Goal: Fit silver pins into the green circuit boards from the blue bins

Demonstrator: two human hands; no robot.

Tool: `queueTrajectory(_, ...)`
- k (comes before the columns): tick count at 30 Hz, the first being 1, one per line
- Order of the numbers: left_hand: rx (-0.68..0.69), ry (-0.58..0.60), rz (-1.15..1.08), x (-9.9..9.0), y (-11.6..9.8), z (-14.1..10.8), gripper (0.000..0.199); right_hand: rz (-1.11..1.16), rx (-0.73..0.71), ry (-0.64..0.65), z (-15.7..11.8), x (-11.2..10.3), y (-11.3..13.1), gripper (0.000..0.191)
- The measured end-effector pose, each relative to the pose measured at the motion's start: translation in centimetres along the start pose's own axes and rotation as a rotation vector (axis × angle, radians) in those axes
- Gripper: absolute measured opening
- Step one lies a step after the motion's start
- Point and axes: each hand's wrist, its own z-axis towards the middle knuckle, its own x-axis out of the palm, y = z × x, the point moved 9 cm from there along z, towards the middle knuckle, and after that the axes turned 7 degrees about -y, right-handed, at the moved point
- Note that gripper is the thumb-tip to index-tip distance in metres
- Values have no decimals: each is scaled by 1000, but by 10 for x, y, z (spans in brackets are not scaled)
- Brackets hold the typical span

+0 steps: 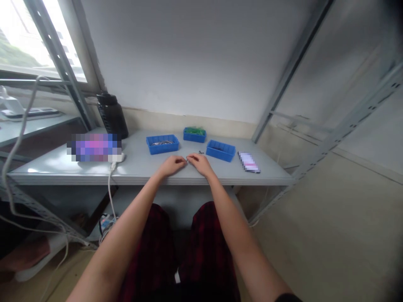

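My left hand [173, 165] and my right hand [200, 162] meet above the table's front edge, fingers closed in a pinch. Between their fingertips is a tiny dark piece [187, 160], too small to name. A few small dark parts [201, 152] lie on the tabletop just beyond my right hand. Behind my left hand stands a blue bin [163, 148] with many slim silvery metal pieces. To the right of my right hand, another blue bin [220, 155] holds dark pieces. A third blue bin [194, 137], at the back, is heaped with green items [195, 131].
A phone [248, 162] lies to the right of the bins. At the left are a blurred-out screen [94, 147], a white plug block [117, 157] with a cable, and a black bottle [112, 115]. Metal posts flank the grey table [141, 172]; a person's foot [28, 256] shows low left.
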Motion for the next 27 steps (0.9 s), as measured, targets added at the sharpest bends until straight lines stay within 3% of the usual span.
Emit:
queueTrajectory(13, -6, 8, -27, 1, -4, -1, 29, -34, -9, 10, -1, 0, 2, 21)
queueTrajectory(21, -18, -83, -20, -8, 4, 1, 30, -30, 61, -28, -1, -3, -5, 23)
queueTrajectory(27, -7, -137, -13, -12, 9, 3, 31, -119, 64, 14, -2, 1, -7, 23)
